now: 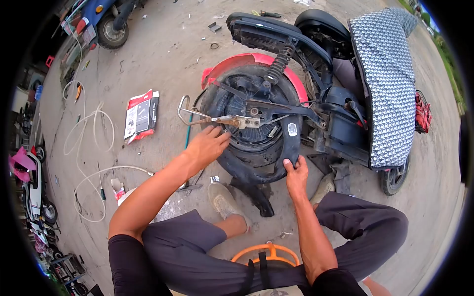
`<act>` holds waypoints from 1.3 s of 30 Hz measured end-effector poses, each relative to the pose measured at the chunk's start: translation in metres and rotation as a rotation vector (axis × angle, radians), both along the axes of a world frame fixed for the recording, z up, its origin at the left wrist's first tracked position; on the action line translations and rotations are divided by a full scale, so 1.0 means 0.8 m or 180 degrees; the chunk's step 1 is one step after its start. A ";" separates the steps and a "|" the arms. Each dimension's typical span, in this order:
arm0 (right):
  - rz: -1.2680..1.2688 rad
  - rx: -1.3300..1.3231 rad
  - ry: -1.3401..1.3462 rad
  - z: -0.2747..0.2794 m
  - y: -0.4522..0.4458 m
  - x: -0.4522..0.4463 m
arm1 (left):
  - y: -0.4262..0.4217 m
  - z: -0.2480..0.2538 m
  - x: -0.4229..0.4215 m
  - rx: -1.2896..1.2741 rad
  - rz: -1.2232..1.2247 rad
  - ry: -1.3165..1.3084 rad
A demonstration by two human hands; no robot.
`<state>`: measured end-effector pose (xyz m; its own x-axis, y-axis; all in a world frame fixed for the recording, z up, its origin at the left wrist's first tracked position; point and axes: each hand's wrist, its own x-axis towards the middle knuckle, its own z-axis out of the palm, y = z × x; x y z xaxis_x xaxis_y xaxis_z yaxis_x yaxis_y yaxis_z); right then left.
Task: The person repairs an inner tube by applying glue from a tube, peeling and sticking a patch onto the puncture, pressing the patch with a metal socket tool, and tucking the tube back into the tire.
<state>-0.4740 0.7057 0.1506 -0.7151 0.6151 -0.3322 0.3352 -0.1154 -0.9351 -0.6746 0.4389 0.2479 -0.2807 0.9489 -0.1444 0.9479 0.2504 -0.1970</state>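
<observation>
A scooter lies on its side with its rear wheel (242,118) facing up. A black inner tube (276,163) with a pale patch curves around the wheel's near side. My right hand (297,175) grips the tube at its lower right, thumb on top. My left hand (207,145) rests at the wheel's left edge, fingers stretched out over the black rubber; what lies under the fingertips is hidden. Just above them, a metal bracket (242,122) and a bent metal stand (185,113) cross the wheel. The red fender (291,79) arches behind the tyre, beside a coil spring (280,64).
A red-and-white package (142,116) lies on the ground to the left, near a coiled pale hose (81,172). A patterned cover (387,89) drapes the scooter's front. An orange stool (266,251) is below me. Another scooter (112,30) stands at upper left.
</observation>
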 end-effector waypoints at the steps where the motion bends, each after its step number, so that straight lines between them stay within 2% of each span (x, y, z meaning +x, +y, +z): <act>1: -0.0030 0.0018 0.0032 0.006 0.001 0.000 | -0.006 -0.018 -0.003 0.0331 -0.0056 0.0196; 4: -0.0039 0.0022 0.0097 0.021 0.002 -0.012 | -0.014 -0.015 -0.014 0.0319 -0.0180 0.0051; 7: 0.0060 0.0044 0.0203 0.011 0.000 -0.032 | -0.016 0.000 -0.022 -0.0044 0.0193 -0.0551; 10: 0.0209 0.0339 0.0452 0.001 0.001 -0.056 | -0.025 0.003 -0.005 -0.0349 0.0555 -0.0495; 13: 0.0453 0.0741 0.0232 0.022 0.017 -0.084 | -0.053 -0.028 0.029 -0.0624 0.0628 -0.0796; 15: 0.0587 0.1066 -0.0067 0.044 0.019 -0.087 | -0.043 -0.018 0.036 -0.0724 0.0688 -0.1141; 17: 0.0366 0.1037 -0.0082 0.047 0.020 -0.079 | -0.013 0.027 0.039 -0.0707 0.0811 -0.1649; 18: 0.0271 0.1031 -0.0070 0.048 0.021 -0.079 | -0.007 0.033 0.035 -0.0307 0.0763 -0.1959; 19: 0.0309 0.0715 0.0113 0.008 0.033 -0.071 | -0.003 0.038 0.029 0.0098 0.0714 -0.2258; 20: 0.0218 0.0661 0.0191 0.007 0.028 -0.062 | 0.004 0.047 0.020 0.0505 0.0657 -0.2545; 22: 0.0019 0.0552 0.0334 0.007 0.013 -0.043 | 0.049 0.127 -0.015 0.0362 0.1704 -0.2615; 24: -0.0103 0.0443 0.0145 -0.005 0.003 -0.027 | 0.065 0.117 -0.062 0.1556 0.1817 -0.2050; 27: -0.0193 0.0275 -0.0158 -0.012 -0.008 -0.014 | 0.086 0.066 -0.126 0.2006 0.1175 -0.1257; 30: 0.0014 0.0073 -0.0222 -0.020 0.002 -0.006 | 0.119 0.032 -0.162 0.1601 0.1522 -0.1284; 33: 0.0074 -0.0040 -0.0115 0.003 0.013 -0.008 | 0.149 0.034 -0.169 0.0831 0.2342 -0.2187; 36: 0.0101 -0.0168 0.0039 0.016 0.023 -0.020 | 0.170 0.049 -0.175 0.0419 0.2569 -0.2264; 39: 0.0194 -0.0224 0.0016 0.023 0.026 -0.033 | 0.176 0.025 -0.188 0.0375 0.2330 -0.2190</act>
<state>-0.5004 0.7266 0.1693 -0.7522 0.5456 -0.3695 0.3389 -0.1605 -0.9270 -0.8252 0.5801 0.2676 -0.6906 0.5955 -0.4105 0.4519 0.7984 0.3979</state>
